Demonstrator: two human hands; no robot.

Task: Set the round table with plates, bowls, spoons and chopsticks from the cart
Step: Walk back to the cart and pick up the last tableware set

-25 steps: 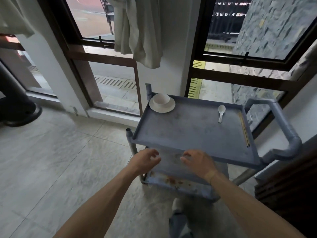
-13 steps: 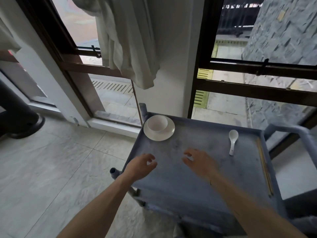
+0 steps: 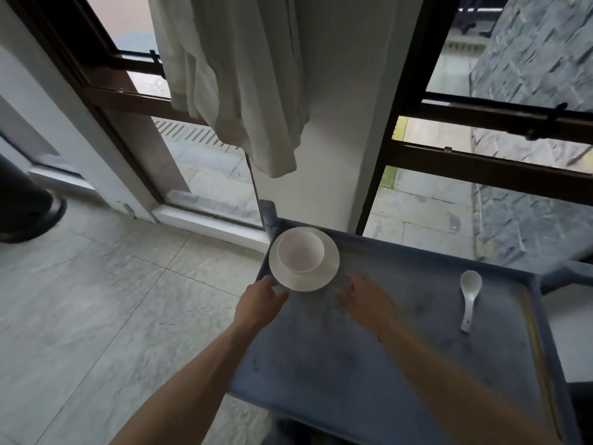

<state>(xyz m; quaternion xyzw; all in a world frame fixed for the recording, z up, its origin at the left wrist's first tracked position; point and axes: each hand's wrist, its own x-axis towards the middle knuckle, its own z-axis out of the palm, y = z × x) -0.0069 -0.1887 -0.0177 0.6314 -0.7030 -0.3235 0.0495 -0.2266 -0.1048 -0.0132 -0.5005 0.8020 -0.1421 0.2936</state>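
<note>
White round plate (image 3: 316, 277) (small white bowl (image 3: 300, 254) loose on top) sits between both open, empty hands, left hand (image 3: 260, 301) and right hand (image 3: 362, 298); a tilted lift could slide the bowl off

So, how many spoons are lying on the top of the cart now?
1. The white spoon lies on the right part of the cart top, its bowl toward the window, left of the chopsticks. The lower shelf is hidden, so more may be there.

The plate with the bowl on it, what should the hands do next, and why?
Probably slide both hands under the plate rim and lift it. The left hand and right hand are open at its near edge, one each side, and the bowl sits on top, so both come together.
</note>
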